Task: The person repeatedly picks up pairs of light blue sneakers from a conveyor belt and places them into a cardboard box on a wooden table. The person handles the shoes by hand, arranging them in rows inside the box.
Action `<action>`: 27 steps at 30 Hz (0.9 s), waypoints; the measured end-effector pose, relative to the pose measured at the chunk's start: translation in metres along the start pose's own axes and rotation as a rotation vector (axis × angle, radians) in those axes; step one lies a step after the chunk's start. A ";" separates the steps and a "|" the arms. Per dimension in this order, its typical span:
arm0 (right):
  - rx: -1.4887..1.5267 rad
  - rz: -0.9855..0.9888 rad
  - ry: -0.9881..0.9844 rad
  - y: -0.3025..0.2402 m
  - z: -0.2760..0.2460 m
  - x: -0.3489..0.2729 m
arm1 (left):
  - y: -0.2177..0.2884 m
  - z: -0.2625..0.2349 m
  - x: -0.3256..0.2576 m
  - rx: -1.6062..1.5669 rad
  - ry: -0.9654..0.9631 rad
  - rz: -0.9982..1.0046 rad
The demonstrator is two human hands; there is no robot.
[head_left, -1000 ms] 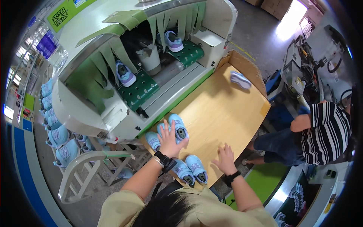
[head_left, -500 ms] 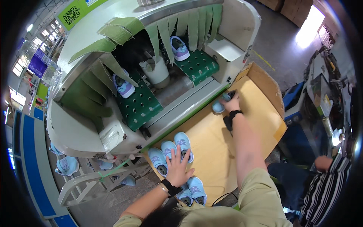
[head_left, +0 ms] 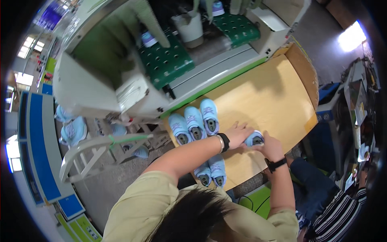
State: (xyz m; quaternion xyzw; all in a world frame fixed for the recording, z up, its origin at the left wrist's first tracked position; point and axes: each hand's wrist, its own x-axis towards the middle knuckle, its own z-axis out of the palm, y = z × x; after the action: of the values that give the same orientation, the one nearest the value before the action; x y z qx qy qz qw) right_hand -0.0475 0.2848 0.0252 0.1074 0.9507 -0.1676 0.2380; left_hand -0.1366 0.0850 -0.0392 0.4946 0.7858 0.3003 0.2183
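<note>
A light blue lace-up shoe (head_left: 254, 138) with a dark opening is on the tan board (head_left: 278, 92) between my two hands. My right hand (head_left: 271, 147), a black watch at its wrist, is closed on the shoe's heel end. Fingers stretched out, my left hand (head_left: 238, 135) lies against the shoe's other end and hides part of it. Left of my hands, a row of three similar shoes (head_left: 193, 119) has dark inserts inside. Nearer to me, two more shoes (head_left: 217, 169) stand side by side, partly covered by my left forearm.
Beyond the board stands a machine with green perforated belts (head_left: 167, 60) and hanging fabric strips (head_left: 151, 20); shoes sit on the belts. A metal rack (head_left: 90, 151) with shoes is at left. Cardboard (head_left: 304, 68) edges the board. A person in a striped sleeve (head_left: 338, 218) is at right.
My right hand has brought the shoe from the board's far right toward me. My left hand has left the row of shoes and moved right, to this shoe. The view has shifted.
</note>
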 end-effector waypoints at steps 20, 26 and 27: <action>0.225 0.144 0.258 -0.065 0.123 -0.136 | -0.014 -0.069 -0.147 0.371 0.179 -0.585; 0.231 0.120 0.268 -0.080 0.127 -0.147 | -0.029 -0.053 -0.147 0.414 0.131 -0.591; 0.253 0.120 0.252 -0.081 0.130 -0.149 | -0.029 -0.054 -0.149 0.397 0.123 -0.588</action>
State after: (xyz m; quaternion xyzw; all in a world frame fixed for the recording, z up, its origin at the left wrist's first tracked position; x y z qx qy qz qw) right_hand 0.1124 0.1434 0.0121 0.2130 0.9363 -0.2563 0.1110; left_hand -0.1280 -0.0742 -0.0132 0.2613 0.9492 0.0952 0.1472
